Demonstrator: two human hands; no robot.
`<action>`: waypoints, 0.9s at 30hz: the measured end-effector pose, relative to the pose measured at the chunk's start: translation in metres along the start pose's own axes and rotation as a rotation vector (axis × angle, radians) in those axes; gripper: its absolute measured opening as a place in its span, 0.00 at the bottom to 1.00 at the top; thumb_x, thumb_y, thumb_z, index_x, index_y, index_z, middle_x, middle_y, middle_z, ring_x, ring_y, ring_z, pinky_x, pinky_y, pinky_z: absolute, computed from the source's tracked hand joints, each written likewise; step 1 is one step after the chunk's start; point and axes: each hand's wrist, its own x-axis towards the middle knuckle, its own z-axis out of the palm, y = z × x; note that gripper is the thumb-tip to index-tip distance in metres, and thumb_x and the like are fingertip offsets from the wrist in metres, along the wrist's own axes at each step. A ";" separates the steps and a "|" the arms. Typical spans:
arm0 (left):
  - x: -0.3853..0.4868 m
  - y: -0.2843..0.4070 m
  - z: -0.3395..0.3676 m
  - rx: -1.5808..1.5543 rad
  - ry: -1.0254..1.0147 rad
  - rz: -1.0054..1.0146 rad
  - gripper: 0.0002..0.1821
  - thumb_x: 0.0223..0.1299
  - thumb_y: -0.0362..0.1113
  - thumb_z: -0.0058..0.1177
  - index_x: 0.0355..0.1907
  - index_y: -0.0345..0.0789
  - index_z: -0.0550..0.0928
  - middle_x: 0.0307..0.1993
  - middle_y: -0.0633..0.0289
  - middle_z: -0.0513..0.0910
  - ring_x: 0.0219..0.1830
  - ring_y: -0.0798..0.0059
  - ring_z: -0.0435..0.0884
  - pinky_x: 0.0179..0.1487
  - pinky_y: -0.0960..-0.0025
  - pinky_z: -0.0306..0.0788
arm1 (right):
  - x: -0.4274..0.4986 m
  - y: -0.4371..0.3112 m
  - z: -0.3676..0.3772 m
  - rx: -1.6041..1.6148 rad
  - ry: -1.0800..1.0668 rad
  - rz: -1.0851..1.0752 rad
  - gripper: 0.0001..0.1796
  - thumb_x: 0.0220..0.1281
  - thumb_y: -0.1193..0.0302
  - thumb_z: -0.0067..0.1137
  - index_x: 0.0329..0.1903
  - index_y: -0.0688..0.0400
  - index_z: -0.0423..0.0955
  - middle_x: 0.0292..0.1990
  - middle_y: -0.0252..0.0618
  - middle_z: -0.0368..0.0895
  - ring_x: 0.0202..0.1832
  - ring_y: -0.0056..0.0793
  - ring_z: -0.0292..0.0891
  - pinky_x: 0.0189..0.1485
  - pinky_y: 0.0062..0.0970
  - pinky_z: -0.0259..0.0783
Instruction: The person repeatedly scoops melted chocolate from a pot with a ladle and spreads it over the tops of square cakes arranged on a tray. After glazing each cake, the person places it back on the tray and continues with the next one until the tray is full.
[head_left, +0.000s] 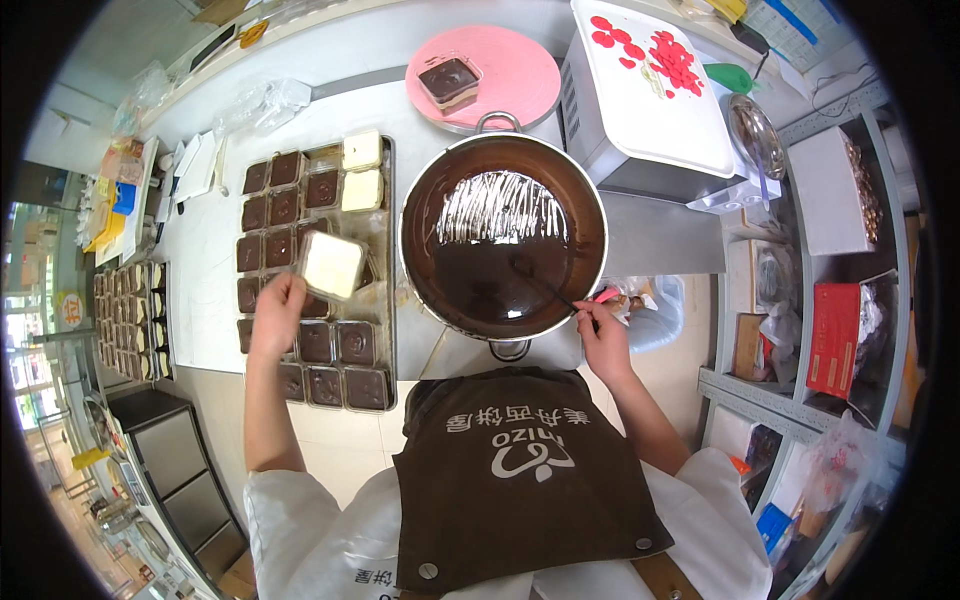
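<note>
My left hand (281, 311) grips a clear square plastic cup with a pale cream top (334, 265), held above a metal baking tray (382, 300). On the tray stand rows of similar cups with dark chocolate tops (322, 384), and two pale-topped cups (362, 190) at its far right corner. My right hand (601, 334) holds the dark handle of a ladle or spoon (553, 292). Its head dips into melted chocolate (472, 274) in a large, two-handled round pan (596, 225) in front of me.
Behind the pan, a pink turntable (517, 71) bears one chocolate-topped cup (448, 81). A white tray with red decorations (682, 142) lies on an appliance at the right. More filled cups (124, 322) stand far left. Shelves with boxes (832, 337) line the right side; a plastic bag (664, 315) hangs beside the counter.
</note>
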 end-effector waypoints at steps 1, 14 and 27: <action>-0.017 -0.005 0.007 -0.080 -0.005 -0.034 0.16 0.79 0.39 0.50 0.34 0.29 0.77 0.27 0.63 0.79 0.32 0.77 0.74 0.41 0.68 0.71 | -0.001 -0.001 -0.002 0.019 -0.032 0.030 0.14 0.77 0.68 0.56 0.56 0.61 0.82 0.35 0.45 0.86 0.37 0.37 0.83 0.45 0.33 0.75; -0.208 -0.053 0.232 -0.700 0.129 -0.655 0.15 0.77 0.38 0.51 0.38 0.26 0.80 0.38 0.52 0.90 0.36 0.75 0.87 0.46 0.72 0.82 | 0.024 -0.005 -0.018 -0.168 -0.136 -0.305 0.13 0.76 0.66 0.55 0.55 0.57 0.82 0.46 0.48 0.88 0.43 0.49 0.85 0.47 0.40 0.77; -0.195 -0.037 0.234 -0.026 0.231 -0.348 0.19 0.78 0.44 0.50 0.41 0.28 0.83 0.31 0.47 0.85 0.33 0.58 0.84 0.41 0.57 0.76 | 0.028 -0.007 -0.022 -0.198 -0.193 -0.316 0.12 0.75 0.67 0.54 0.54 0.55 0.81 0.48 0.46 0.87 0.48 0.51 0.84 0.50 0.45 0.78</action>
